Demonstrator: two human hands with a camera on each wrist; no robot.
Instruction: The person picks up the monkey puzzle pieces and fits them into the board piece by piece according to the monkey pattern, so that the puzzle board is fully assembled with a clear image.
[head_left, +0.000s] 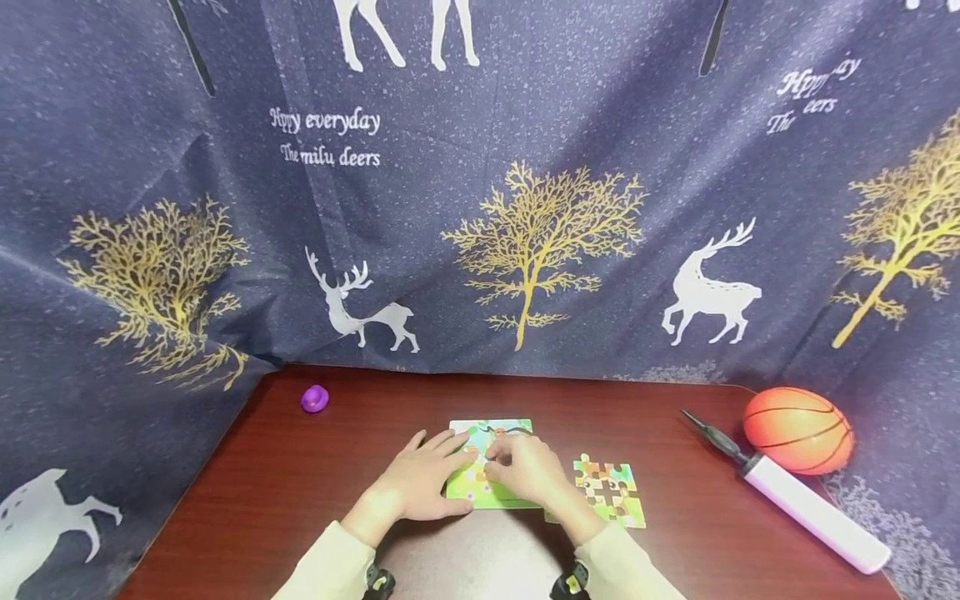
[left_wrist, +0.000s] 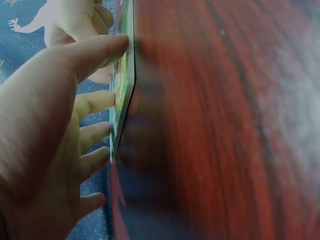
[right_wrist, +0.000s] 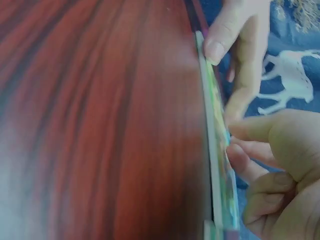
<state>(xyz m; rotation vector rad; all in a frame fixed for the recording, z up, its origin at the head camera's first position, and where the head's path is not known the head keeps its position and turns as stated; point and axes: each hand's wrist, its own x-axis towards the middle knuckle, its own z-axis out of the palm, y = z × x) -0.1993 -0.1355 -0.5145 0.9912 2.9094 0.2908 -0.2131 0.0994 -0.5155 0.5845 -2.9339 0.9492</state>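
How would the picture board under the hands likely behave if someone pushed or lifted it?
The picture board is probably stiff, since its edge looks straight in the right wrist view. It looks thin, so it is likely light. Lying flat on the glossy table, it would probably slide rather than roll or tip when pushed.

Tabletop red-brown, dark-streaked. Puzzle board green along near side, pale blue far. Right, puzzle pieces green, brown. Ball orange, dark-lined. Far cloth navy: white deer, gold trees.
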